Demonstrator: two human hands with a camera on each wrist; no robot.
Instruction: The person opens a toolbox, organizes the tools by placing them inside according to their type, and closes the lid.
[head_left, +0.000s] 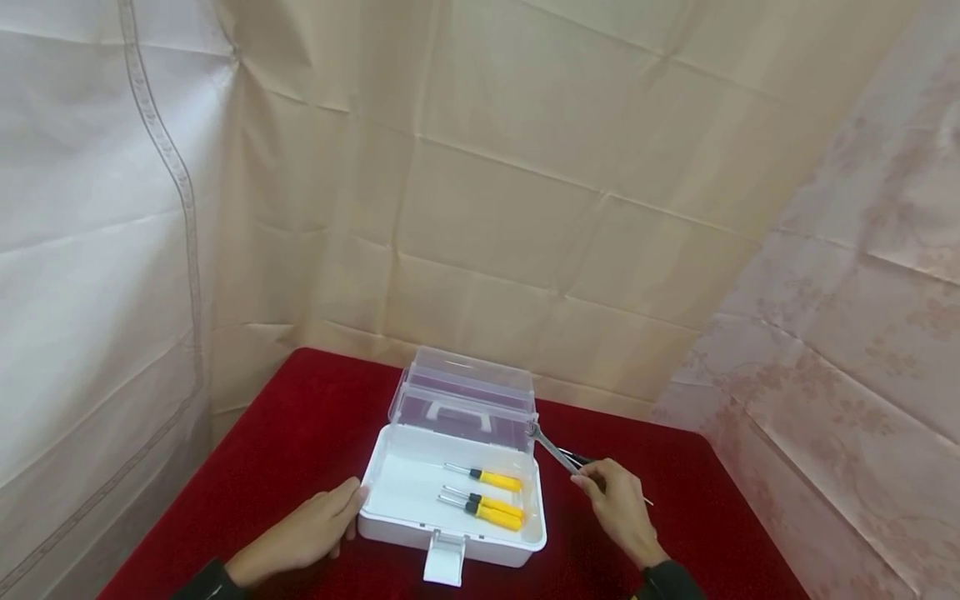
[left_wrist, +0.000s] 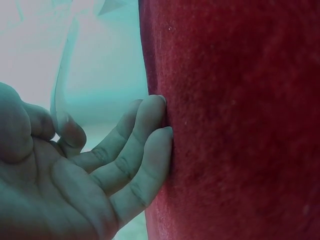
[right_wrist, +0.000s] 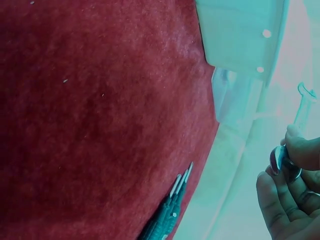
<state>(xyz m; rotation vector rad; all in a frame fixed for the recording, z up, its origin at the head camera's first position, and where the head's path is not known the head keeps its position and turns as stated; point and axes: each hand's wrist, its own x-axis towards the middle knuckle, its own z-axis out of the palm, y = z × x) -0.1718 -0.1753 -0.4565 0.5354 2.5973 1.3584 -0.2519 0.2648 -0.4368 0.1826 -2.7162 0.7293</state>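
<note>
Seen from the head view, the right hand (head_left: pixel 618 508) hides the near end of the wrench (head_left: pixel 553 451) it grips and part of the dark-handled tools (right_wrist: pixel 165 217) behind it, too small there to count; the right wrist view's bottom edge crops their handles. The left wrist view cuts off the left hand (left_wrist: pixel 90 175) at its left edge and the white box (left_wrist: pixel 107 65), washed pale, at its top.
</note>
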